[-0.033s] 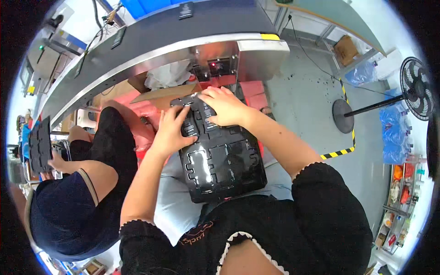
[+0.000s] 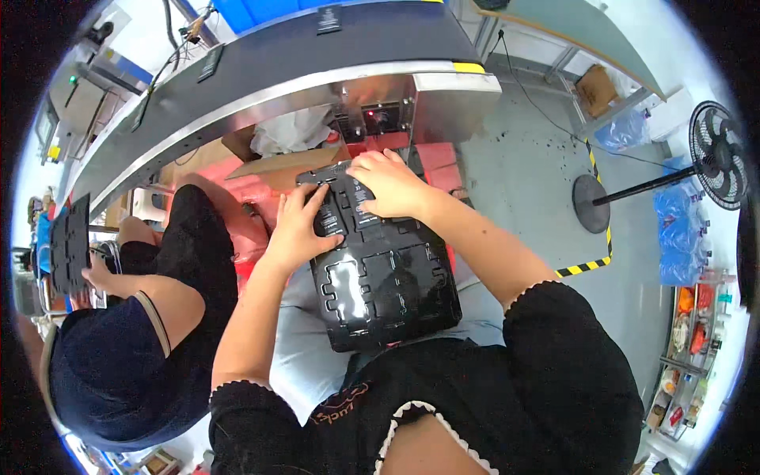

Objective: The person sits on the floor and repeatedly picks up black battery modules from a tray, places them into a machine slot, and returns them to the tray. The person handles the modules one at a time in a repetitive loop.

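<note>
A glossy black moulded plastic tray (image 2: pixel 388 289) rests on my lap, its near compartments showing no parts. In its far part lie flat black batteries with pale print. My left hand (image 2: pixel 297 229) bends over the left battery (image 2: pixel 328 219), thumb at its near end and fingertips towards its far end. Beside it, my right hand (image 2: pixel 396 188) spans another battery (image 2: pixel 361 195), fingers over the tray's far edge and thumb on the battery's right side. Both hands cover part of the batteries, so the far ends are partly hidden.
Ahead runs a dark conveyor belt (image 2: pixel 269 67) with a few flat black pieces on it. A cardboard box (image 2: pixel 289 168) sits below it. At left a co-worker holds a similar black tray (image 2: pixel 71 245). A black fan (image 2: pixel 716 154) stands right, near shelves (image 2: pixel 687 356).
</note>
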A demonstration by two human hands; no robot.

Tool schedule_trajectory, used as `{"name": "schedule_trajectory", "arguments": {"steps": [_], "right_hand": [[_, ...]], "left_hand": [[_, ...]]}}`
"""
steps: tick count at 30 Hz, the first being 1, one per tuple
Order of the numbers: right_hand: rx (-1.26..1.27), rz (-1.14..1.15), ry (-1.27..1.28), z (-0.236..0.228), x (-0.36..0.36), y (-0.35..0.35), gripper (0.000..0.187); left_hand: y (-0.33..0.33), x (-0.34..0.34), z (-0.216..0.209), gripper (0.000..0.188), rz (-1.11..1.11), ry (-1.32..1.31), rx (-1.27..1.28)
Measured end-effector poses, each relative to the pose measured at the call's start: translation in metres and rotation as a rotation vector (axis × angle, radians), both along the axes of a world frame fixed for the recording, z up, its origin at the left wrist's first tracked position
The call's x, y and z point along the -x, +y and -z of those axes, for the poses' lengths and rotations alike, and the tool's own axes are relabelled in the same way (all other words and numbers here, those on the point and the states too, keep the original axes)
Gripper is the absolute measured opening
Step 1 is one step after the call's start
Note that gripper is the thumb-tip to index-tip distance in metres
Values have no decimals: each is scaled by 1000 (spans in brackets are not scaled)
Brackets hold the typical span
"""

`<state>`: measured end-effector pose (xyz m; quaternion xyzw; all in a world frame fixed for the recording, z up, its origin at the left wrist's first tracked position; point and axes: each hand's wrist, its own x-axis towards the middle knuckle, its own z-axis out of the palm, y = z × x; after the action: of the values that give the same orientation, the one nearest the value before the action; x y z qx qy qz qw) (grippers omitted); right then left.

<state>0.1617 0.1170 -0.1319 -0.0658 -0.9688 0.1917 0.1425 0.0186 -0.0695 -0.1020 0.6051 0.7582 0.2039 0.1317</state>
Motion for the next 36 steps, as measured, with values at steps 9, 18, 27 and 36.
{"name": "schedule_trajectory", "arguments": {"steps": [9, 18, 27, 36], "right_hand": [[65, -115, 152, -58, -17, 20, 43], [-276, 643, 725, -161, 59, 211, 25], [-183, 752, -312, -168, 87, 279, 61], [769, 724, 94, -144, 7, 316, 24]], "left_hand": [[-6, 3, 15, 91, 84, -59, -13], [17, 20, 3, 92, 269, -55, -52], [18, 15, -4, 78, 444, 268, 171], [26, 18, -6, 63, 575, 487, 229]]}}
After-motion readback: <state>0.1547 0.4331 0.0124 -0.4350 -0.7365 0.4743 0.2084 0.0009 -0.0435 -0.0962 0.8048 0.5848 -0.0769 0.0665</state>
